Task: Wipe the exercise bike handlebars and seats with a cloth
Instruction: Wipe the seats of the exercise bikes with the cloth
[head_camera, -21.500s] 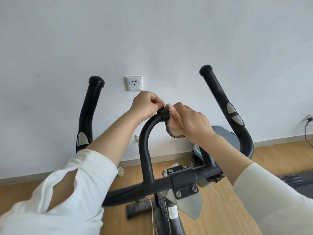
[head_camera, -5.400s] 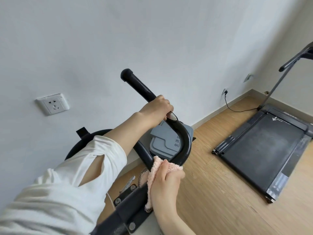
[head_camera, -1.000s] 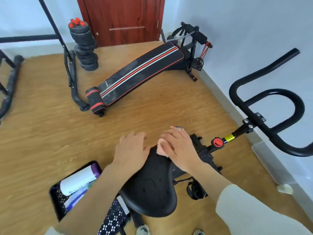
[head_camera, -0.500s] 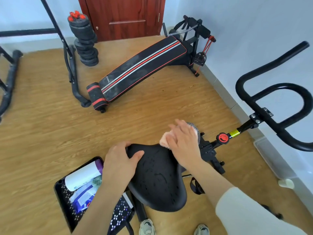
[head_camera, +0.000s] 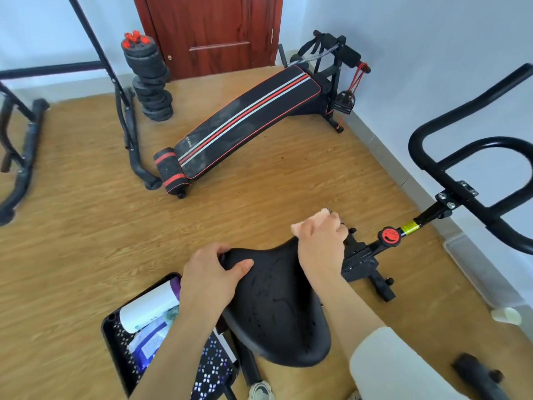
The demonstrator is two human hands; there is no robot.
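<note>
Wooden flooring (head_camera: 86, 215) fills the room, with a red door (head_camera: 213, 30) at the far wall, a striped sit-up bench (head_camera: 248, 122) and stacked weights (head_camera: 150, 82) before it. Nearest the camera, the black bike seat (head_camera: 277, 307) runs lengthwise, its narrow nose pointing away toward the handlebars (head_camera: 467, 157) at right. The left hand (head_camera: 210, 275) clamps the seat's left edge, while the right hand (head_camera: 320, 243) closes around a pink cloth (head_camera: 318, 216) at the nose.

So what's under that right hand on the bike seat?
A pink cloth, pressed onto the narrow end of the seat. Only its edge shows beyond the right hand; the rest is covered.
</note>
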